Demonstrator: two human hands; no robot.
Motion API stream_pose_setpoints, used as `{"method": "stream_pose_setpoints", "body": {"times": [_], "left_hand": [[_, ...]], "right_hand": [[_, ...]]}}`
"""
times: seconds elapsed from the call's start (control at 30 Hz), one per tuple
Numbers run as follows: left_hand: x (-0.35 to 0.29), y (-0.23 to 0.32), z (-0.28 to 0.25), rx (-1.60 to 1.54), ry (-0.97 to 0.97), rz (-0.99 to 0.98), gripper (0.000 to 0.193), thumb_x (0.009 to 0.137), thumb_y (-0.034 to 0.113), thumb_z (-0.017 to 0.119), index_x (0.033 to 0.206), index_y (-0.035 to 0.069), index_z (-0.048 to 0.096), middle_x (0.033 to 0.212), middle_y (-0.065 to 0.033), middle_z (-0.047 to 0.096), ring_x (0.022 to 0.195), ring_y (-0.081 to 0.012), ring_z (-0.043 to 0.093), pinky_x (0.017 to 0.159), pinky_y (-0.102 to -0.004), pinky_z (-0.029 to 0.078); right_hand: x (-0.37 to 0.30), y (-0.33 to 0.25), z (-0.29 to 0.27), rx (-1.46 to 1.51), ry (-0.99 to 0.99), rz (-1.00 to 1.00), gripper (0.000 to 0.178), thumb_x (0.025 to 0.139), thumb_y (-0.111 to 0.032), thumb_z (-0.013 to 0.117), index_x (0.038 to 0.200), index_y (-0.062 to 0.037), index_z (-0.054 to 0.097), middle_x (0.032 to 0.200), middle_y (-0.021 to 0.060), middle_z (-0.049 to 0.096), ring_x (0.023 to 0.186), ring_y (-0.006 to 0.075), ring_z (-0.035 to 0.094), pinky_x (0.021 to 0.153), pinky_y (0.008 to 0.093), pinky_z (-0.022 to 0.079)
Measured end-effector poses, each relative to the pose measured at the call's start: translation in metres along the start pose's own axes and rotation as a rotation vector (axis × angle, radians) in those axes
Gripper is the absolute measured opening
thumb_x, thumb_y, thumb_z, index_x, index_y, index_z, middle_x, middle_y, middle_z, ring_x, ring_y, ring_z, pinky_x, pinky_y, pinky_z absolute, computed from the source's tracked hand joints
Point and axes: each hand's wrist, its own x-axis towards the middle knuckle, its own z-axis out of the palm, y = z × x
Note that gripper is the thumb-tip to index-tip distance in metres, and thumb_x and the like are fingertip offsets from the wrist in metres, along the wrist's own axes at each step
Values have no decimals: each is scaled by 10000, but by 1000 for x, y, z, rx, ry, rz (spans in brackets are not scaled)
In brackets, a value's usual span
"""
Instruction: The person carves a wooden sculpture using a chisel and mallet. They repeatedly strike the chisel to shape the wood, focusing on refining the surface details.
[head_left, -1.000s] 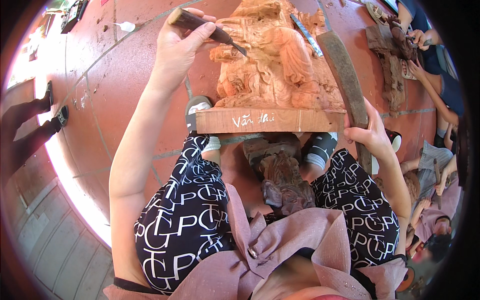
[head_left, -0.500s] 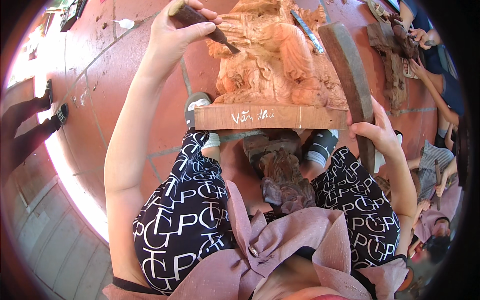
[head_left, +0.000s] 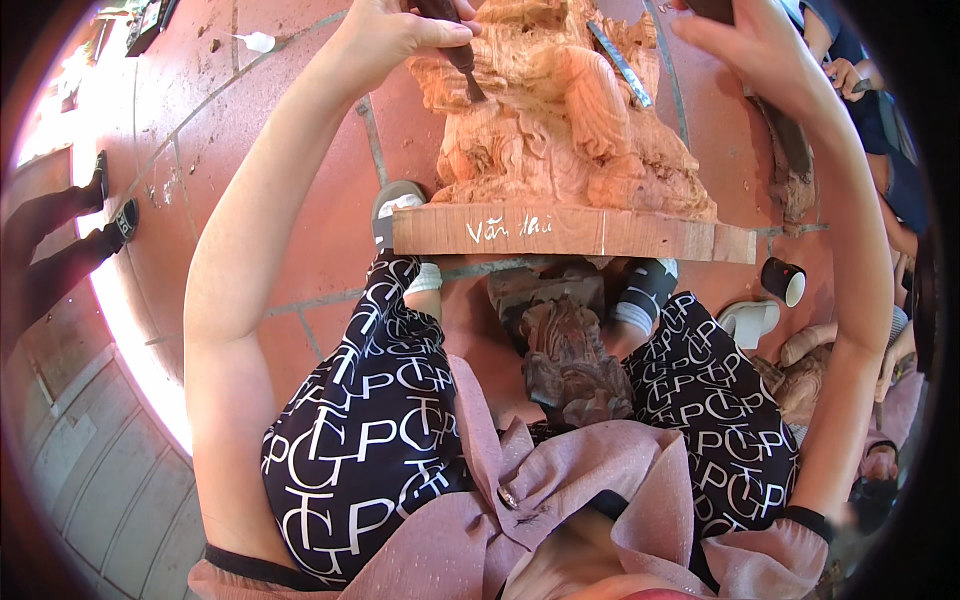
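Clamping a dark chisel (head_left: 461,60) in my left hand (head_left: 385,42), I had its tip against the upper left part of the reddish wood carving (head_left: 540,130), which stood on its flat wooden base (head_left: 660,236) just beyond my knees. My right hand (head_left: 750,45) was raised at the top edge, its fingers closed on a dark bar (head_left: 712,9) that was mostly cut off from view.

A dark cup (head_left: 783,281) with a pale inside was on the tiled floor (head_left: 260,120), right of the base; I couldn't make out what it held. Far off at upper left lay a small white bottle (head_left: 259,41).

White handwriting (head_left: 510,230), two short words, ran along the base's front edge, and white capital letters covered my black trousers (head_left: 350,440).

A thin blue strip (head_left: 620,65) lay slanting on the carving's right side. Between my shins, nearer me than the base, was a darker carved piece (head_left: 570,365). A pale slipper (head_left: 748,322) lay near the cup. My right arm (head_left: 855,200) partly hid a co-worker's side, where a hand (head_left: 847,77) and a weathered piece of wood (head_left: 790,165) showed. Someone's dark-clad legs (head_left: 60,235) showed at the left.
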Motion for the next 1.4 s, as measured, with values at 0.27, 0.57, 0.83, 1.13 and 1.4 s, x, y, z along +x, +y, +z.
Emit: {"method": "stream_pose_setpoints", "body": {"times": [0.27,0.57,0.83,1.13,1.4], "left_hand": [[-1,-15,-13,48,-13,-42,323,720,-87,723,947,63,549,894,-61,653,859,-191,684,750,-353,573],[-17,-4,-5,105,114,-39,304,798,-15,737,1014,58,538,905,-48,637,871,-173,674,754,-327,581],[-17,-10,-13,45,123,1,284,811,-1,739,998,73,538,917,-44,625,817,-158,674,730,-326,591],[-11,-6,-6,14,73,-28,296,799,17,753,990,70,533,911,-45,621,816,-155,670,717,-316,586],[-27,-13,-11,54,90,-15,319,790,13,754,1002,73,524,916,-35,622,848,-141,662,752,-304,572]], "right_hand": [[43,-28,12,-87,-194,-53,829,713,15,570,1499,-97,335,1399,195,504,1265,278,497,1036,364,414],[27,-26,14,-122,-128,168,719,728,57,536,1426,-62,416,1181,173,625,992,250,638,793,333,529],[16,-30,19,-18,-10,31,651,738,-3,615,1368,-41,456,1127,141,616,1041,208,596,890,315,473],[16,-35,12,27,98,279,648,745,-4,633,1368,-50,462,946,69,583,858,145,580,740,282,486],[23,-52,17,152,119,175,730,759,-41,669,1436,-76,398,902,43,568,724,121,572,587,277,487]]}}
